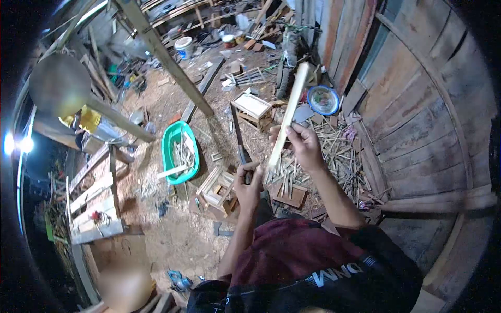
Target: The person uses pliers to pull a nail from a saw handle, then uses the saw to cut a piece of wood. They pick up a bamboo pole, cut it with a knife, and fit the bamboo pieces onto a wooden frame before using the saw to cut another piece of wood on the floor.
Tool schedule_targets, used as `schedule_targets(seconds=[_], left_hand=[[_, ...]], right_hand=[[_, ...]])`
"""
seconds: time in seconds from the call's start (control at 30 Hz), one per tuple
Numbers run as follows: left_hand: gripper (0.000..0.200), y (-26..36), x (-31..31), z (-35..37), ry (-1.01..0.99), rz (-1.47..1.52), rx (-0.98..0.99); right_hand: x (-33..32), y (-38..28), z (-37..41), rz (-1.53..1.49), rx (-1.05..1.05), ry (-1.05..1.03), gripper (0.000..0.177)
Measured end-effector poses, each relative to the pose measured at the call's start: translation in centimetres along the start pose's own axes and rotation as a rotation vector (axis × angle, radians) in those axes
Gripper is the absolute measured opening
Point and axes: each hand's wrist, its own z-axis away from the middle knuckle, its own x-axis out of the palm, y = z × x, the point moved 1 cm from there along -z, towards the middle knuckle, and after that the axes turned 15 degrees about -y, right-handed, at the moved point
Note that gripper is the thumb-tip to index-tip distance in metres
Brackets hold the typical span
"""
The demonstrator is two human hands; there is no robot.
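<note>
Gripping, right hand [305, 146]: fingers are closed on a long pale bamboo slat [288, 112], pinching it low on its length. The slat rises toward 12 o'clock, tilted slightly to 1.
Left hand [248, 182]: a fist is wrapped on the handle of a knife [237, 130]. The blade points to 12 o'clock, just beside the slat's lower end.
In the way: the blade and slat cross in front of a wooden frame box [252, 107] at 12 o'clock.
Around: a slatted frame [219, 190] lies at 8 o'clock of the left hand. Bamboo splints [339, 151] litter the ground at 3 o'clock, with a plank wall [417, 104] beyond.
Containers: a green basin [172, 138] at 9 o'clock holds cut strips. A blue-rimmed bowl [323, 99] sits at 1 o'clock, contents unclear. A white bucket [183, 47] stands at 11 o'clock.
Writing: white letters [339, 274] show on the dark garment at 6 o'clock, upside-down and not surely readable.
</note>
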Motion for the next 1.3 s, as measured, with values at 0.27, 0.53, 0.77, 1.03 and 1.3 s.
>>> schedule_targets(seconds=[0.27, 0.53, 0.77, 1.03, 1.3], left_hand=[[0.027, 0.9, 0.2, 1.0, 0.103, 0.253, -0.042], [0.025, 3.4, 2.0, 1.2, -0.121, 0.112, -0.041], [0.016, 4.9, 0.5, 1.5, -0.060, -0.005, -0.128], [0.011, 4.8, -5.9, 0.7, -0.036, 0.077, -0.121], [0.014, 6.1, -16.1, -1.4, -0.101, 0.091, -0.086]], right_hand=[[1.4, -1.8, 0.4, -0.116, 0.019, -0.061, 0.030], [2.4, -2.4, -0.3, -0.167, 0.001, -0.109, 0.031], [4.7, -0.4, -2.5, -0.189, 0.043, -0.182, 0.029], [10.5, 2.7, -5.4, -0.130, 0.095, -0.260, 0.034], [18.0, 7.5, -9.0, -0.019, 0.046, -0.243, 0.031]])
